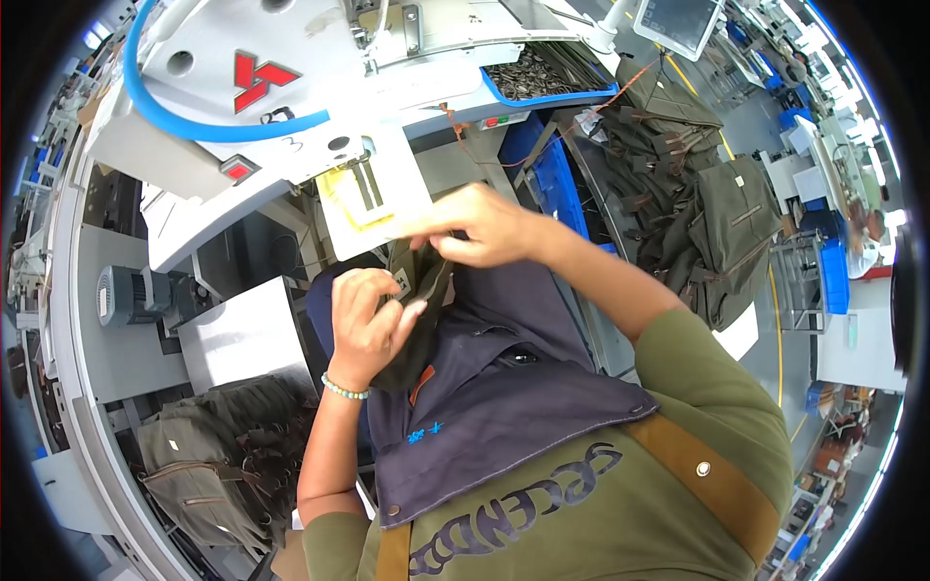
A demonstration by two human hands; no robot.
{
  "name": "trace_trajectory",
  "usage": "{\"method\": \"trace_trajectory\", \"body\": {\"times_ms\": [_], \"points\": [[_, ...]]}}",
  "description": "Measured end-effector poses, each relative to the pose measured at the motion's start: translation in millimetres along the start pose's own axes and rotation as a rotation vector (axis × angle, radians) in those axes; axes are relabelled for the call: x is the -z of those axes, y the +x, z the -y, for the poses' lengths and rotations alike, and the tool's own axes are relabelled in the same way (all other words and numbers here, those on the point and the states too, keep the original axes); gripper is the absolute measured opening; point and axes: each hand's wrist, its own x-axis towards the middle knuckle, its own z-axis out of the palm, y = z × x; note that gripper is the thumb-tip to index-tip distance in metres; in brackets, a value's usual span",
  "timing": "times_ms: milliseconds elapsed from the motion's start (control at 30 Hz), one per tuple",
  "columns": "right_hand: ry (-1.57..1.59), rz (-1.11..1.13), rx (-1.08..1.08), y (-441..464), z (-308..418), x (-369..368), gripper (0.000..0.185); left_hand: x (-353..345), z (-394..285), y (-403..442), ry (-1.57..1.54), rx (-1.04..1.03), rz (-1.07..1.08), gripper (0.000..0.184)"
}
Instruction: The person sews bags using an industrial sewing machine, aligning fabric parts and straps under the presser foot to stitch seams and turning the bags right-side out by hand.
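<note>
A dark olive fabric piece [418,334] hangs between my hands above my lap, in front of the sewing machine [223,107]. My left hand [364,324], with a beaded bracelet at the wrist, has its fingers curled at the fabric's left edge. A small pale patch [402,282] shows beside those fingers. My right hand [477,228] is closed over the top of the same fabric, near the front edge of the white work plate [339,237]. Yellow material [341,198] lies on that plate under the metal clamp [367,184]. The right fingertips are partly hidden.
Dark olive bags [722,223] are heaped at the right, and more olive bags [208,470] are stacked at the lower left. A blue-edged tray [542,77] of small metal parts sits behind the machine. A blue hose [184,126] curves across the machine head.
</note>
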Motion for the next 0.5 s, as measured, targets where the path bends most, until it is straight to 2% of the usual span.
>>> {"method": "trace_trajectory", "body": {"times_ms": [33,67,133,200,267,333,400,500], "points": [[0.064,-0.007,0.034,-7.8,3.0,-7.5,0.049,0.5,1.0,7.5,-0.129,-0.056,-0.010,0.035],[0.089,0.007,0.110,-13.1,6.9,-15.4,0.042,0.8,1.6,2.7,-0.125,-0.047,-0.013,0.035],[0.102,-0.086,0.191,-21.3,10.0,-49.4,0.037,3.1,1.1,-6.6,-0.164,0.101,0.116,0.036],[0.199,0.084,0.022,-32.8,-1.3,-66.8,0.026,3.6,-2.7,-0.6,-0.038,0.118,0.047,0.036],[0.341,0.124,-0.097,-32.9,-8.2,-47.8,0.021,4.2,-4.0,12.0,0.032,0.158,-0.014,0.033],[0.345,0.017,-0.118,-27.8,-6.3,-16.6,0.021,12.9,-5.6,22.6,-0.012,0.301,-0.017,0.017],[0.408,0.022,-0.152,-20.0,-4.0,18.3,0.021,23.1,-4.8,31.7,-0.326,0.606,0.086,0.018],[0.517,0.009,-0.104,-7.2,5.1,46.7,0.034,29.6,15.8,38.3,-1.192,0.727,0.564,0.030]]}}
